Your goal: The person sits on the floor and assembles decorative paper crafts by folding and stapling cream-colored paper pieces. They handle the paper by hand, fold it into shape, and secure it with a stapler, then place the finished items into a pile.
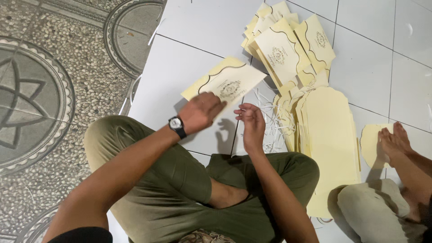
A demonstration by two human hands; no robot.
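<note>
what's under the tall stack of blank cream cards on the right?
Around the blank card stack only white floor tile shows, with white paper strips poking out at its left edge. Whatever lies directly beneath is covered. The right hand is beside it, not on it.

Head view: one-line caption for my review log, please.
Seated cross-legged on white tiles, left hand holds a cream card, right hand beside it, near card stacks.
</note>
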